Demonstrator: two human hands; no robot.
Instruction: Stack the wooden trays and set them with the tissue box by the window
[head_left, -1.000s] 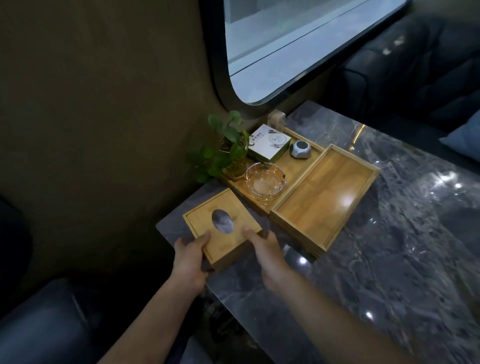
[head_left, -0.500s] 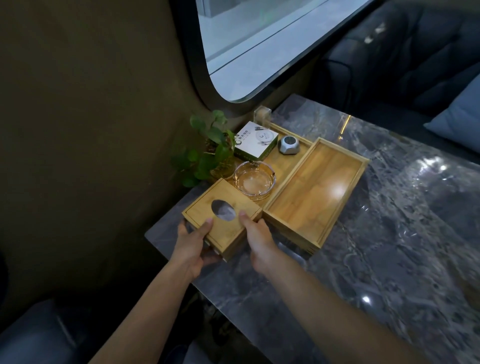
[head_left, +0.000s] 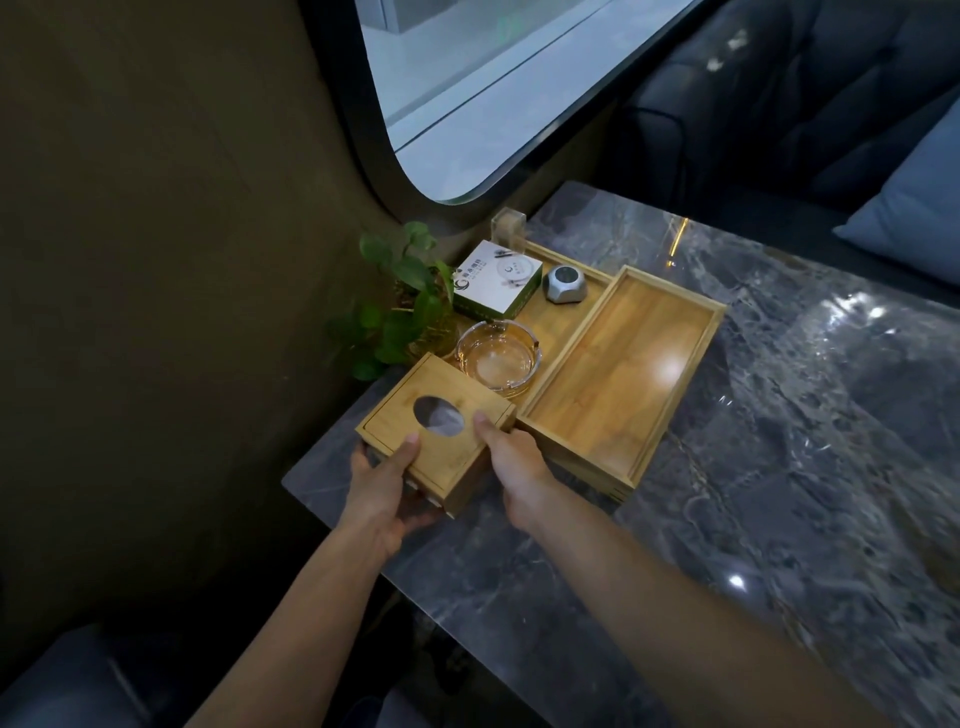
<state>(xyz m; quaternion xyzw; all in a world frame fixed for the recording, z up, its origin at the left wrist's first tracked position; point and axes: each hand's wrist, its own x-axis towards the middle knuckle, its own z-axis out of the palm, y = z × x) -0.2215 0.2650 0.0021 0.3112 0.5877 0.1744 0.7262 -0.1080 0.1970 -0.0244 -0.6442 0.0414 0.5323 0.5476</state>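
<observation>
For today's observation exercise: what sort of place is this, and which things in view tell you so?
Probably a lounge or cafe booth: a marble table by a rounded window, dark padded seating, and an ashtray on a tray.

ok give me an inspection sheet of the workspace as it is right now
surface: grey marble table, glossy with light glare
job's things: wooden tissue box near the table's corner; empty stacked trays beside it
clutter: third tray holds a glass ashtray, a white-and-green box, a grey gadget; potted plant by the wall
hands: left hand and right hand both grip the tissue box
cables: nothing seen
surroundings: window above, dark sofa with a blue cushion
</observation>
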